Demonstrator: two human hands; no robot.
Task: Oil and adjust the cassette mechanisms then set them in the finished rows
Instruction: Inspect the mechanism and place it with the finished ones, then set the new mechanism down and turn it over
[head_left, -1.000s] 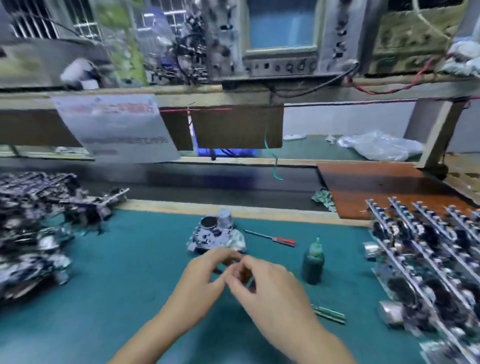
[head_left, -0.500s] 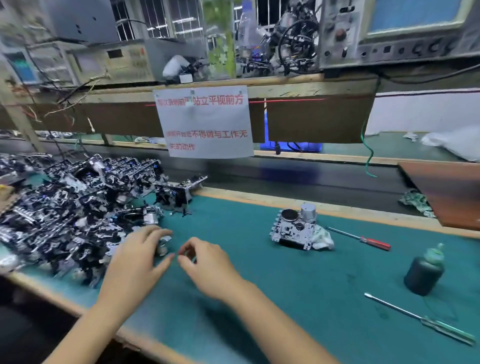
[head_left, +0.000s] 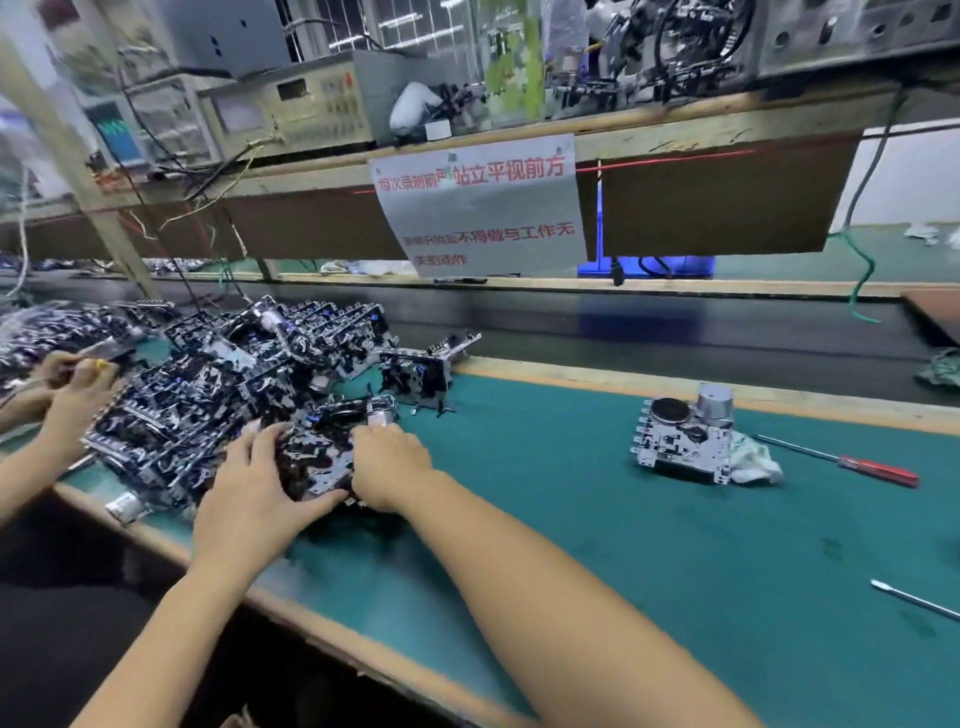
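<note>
A big heap of black and silver cassette mechanisms (head_left: 234, 379) covers the left of the green mat. At the heap's near right edge, both my hands hold one cassette mechanism (head_left: 317, 457). My left hand (head_left: 254, 493) grips its near left side, thumb under the front edge. My right hand (head_left: 389, 467) curls round its right side. Another single mechanism (head_left: 680, 441) with a round silver motor lies alone further right on the mat, against a white rag (head_left: 753, 462).
A red-handled screwdriver (head_left: 852, 462) lies right of the rag, and a second thin screwdriver (head_left: 914, 600) near the right edge. Another person's hands (head_left: 72, 384) work at the far left. A black conveyor belt (head_left: 649, 322) runs behind the mat, with a paper sign (head_left: 483, 208) hanging above it.
The view has swung left from the finished rows and oil bottle to the heap. Both my hands reached into the heap's edge and took hold of one mechanism.
</note>
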